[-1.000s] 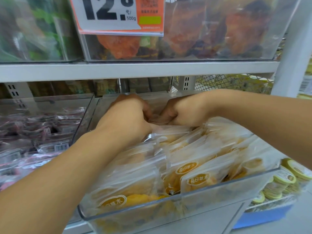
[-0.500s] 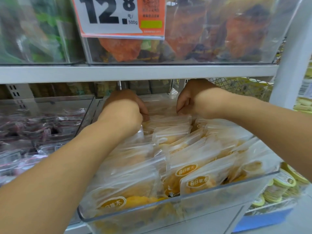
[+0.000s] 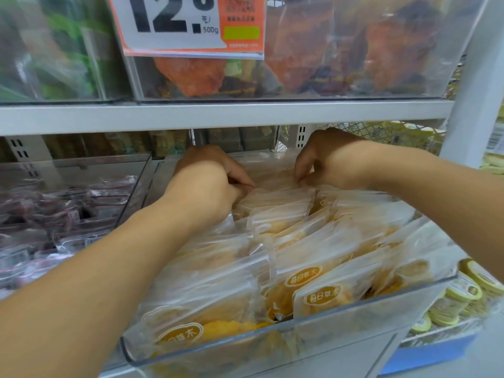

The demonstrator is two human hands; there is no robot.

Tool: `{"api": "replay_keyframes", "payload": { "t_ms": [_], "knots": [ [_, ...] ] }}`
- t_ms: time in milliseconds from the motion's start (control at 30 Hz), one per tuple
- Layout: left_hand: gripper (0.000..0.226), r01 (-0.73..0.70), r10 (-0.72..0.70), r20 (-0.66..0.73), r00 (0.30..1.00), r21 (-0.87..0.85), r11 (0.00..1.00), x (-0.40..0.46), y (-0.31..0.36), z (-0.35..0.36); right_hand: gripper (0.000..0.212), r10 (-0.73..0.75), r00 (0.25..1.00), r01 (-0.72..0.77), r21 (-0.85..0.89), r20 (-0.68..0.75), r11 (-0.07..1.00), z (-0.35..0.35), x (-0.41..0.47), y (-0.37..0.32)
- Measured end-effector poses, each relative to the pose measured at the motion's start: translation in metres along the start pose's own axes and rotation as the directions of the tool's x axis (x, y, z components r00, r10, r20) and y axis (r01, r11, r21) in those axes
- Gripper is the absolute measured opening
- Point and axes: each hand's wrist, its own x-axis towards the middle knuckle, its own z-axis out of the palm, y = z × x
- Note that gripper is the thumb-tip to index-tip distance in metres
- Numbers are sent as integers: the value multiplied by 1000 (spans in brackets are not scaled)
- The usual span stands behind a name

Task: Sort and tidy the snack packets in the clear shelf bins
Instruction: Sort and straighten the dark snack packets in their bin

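A clear plastic bin (image 3: 305,330) on the middle shelf holds several frosted packets of yellow dried fruit (image 3: 321,271), stacked leaning toward the front. Both my hands reach to the back of this bin. My left hand (image 3: 210,181) has its fingers curled and pinches the left edge of the rearmost packet (image 3: 275,184). My right hand (image 3: 324,162) pinches the same packet's right edge with thumb and fingertips. The packet's lower part is hidden behind the packets in front.
A neighbouring clear bin (image 3: 131,184) at left holds dark purple packets. The white shelf board (image 3: 218,113) sits close above my hands, with bins of orange snacks and a price sign (image 3: 191,25) above it. A white upright post (image 3: 474,85) stands at right, yellow tubs (image 3: 463,293) below it.
My hands moved apart from the middle and farther back in the bin; the right hand rose under the shelf board. Both now pinch the ends of the rear packet.
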Motion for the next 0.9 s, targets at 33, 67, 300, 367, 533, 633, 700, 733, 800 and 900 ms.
{"api": "replay_keyframes", "payload": {
  "t_ms": [33,67,300,367,533,633,700,733,800,900],
  "knots": [
    [22,-4,4,-7,1000,-5,1000,-1,1,1,15,-6,1000,6,-30,25,1000,2,3,-3],
    [19,-6,6,-10,1000,0,1000,-2,1,2,17,-14,999,16,-59,40,998,6,7,-5],
    [18,23,-30,50,998,128,991,1,6,-2,21,-64,992,87,221,-108,971,7,8,-4],
    [15,48,-55,47,997,131,990,1,7,-3,22,-46,995,76,379,-88,922,7,9,-2],
    [24,93,-97,30,995,112,989,0,12,-4,21,-70,997,82,447,-43,891,18,18,-1],
    [20,149,-152,35,988,70,986,2,13,-4,24,-68,993,110,530,-99,841,22,23,-4],
    [22,153,-154,41,987,31,988,1,13,-3,29,-61,986,137,558,-152,818,26,23,-6],
    [24,148,-148,38,988,12,989,1,12,-2,28,-65,984,149,555,-168,818,27,24,-8],
    [26,136,-137,50,989,12,991,0,10,-2,21,-63,987,133,526,-148,840,27,24,-9],
    [25,133,-133,54,990,12,991,0,12,-2,22,-28,993,64,325,-114,944,18,21,-11]
  ]
}}
